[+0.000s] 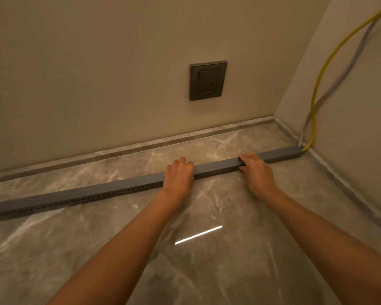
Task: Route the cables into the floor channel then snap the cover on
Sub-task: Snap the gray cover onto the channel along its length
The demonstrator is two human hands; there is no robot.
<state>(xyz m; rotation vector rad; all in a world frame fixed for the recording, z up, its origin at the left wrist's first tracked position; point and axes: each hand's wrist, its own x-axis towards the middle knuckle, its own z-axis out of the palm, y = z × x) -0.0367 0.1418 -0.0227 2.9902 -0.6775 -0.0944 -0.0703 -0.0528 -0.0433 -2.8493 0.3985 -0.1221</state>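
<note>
A long grey floor channel [97,191] with its cover on top lies on the marble floor, running from the left edge to the right wall. Small holes line its near side. My left hand [179,176] lies palm down over the channel near its middle, fingers curled across the top. My right hand [254,170] grips the channel further right, fingers wrapped over the cover. A yellow cable [321,75] and a grey cable [348,73] come down the right wall and enter the channel's right end [295,151]. The cables inside are hidden.
A dark wall socket [207,80] sits on the back wall above the channel. A skirting strip [119,150] runs along the wall foot behind the channel. The right wall closes the corner [275,117]. Glossy marble floor [207,260] spreads in front.
</note>
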